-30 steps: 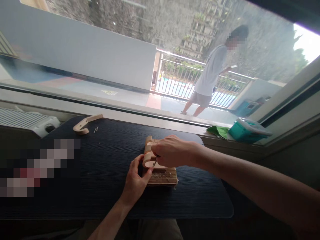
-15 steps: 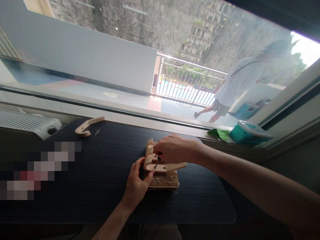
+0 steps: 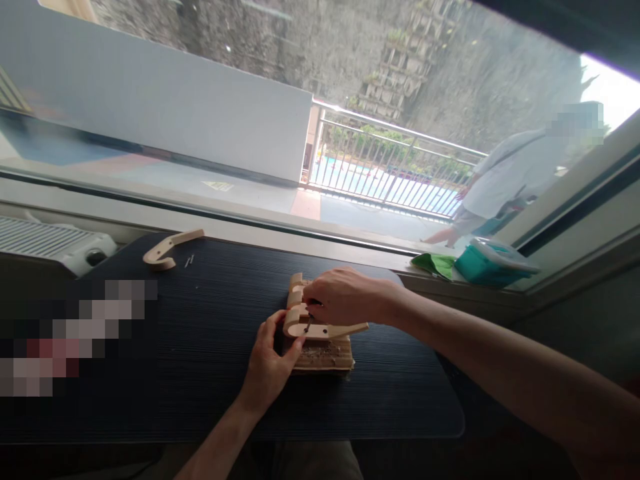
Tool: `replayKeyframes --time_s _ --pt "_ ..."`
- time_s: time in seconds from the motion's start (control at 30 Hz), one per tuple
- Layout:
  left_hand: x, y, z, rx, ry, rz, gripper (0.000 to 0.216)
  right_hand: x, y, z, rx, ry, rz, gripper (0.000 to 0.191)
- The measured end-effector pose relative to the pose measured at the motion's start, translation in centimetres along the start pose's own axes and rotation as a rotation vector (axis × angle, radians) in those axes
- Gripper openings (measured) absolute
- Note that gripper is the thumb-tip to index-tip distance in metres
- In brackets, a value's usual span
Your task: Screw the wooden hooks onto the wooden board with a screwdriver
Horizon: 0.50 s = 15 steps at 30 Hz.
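A wooden board (image 3: 325, 357) lies on the dark table (image 3: 200, 347) in front of me. On it rests a curved wooden hook (image 3: 330, 331), with another hook's end showing behind it. My left hand (image 3: 270, 367) pinches the rounded left end of the front hook. My right hand (image 3: 345, 297) is closed over a small dark tool (image 3: 309, 323), too small to name, whose tip touches the hook.
A loose wooden hook (image 3: 167, 249) and small screws (image 3: 189, 261) lie at the table's far left. A white heater (image 3: 50, 243) stands left. On the sill at right are a teal box (image 3: 493, 263) and green cloth (image 3: 434, 263). A person (image 3: 510, 190) walks outside the window.
My hands have stayed on the hook with only small shifts. The person outside has walked from the middle of the window to the right.
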<state>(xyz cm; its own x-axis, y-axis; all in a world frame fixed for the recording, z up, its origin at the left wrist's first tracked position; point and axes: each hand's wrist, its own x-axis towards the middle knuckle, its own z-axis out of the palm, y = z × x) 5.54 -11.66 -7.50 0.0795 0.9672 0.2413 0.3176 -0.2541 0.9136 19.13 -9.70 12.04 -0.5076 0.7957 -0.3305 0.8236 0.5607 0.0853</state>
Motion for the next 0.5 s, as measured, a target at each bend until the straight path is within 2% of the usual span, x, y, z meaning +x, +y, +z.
replayKeyframes --time_s 0.23,0.5 --pt "-0.03 -0.07 0.07 0.006 -0.003 0.009 0.044 -0.3 -0.25 0.3 -0.017 -0.002 -0.045 0.027" --pt "-0.01 0.07 0.09 -0.014 0.009 0.011 0.044 -0.94 -0.68 0.16 0.0 0.009 -0.177 0.015"
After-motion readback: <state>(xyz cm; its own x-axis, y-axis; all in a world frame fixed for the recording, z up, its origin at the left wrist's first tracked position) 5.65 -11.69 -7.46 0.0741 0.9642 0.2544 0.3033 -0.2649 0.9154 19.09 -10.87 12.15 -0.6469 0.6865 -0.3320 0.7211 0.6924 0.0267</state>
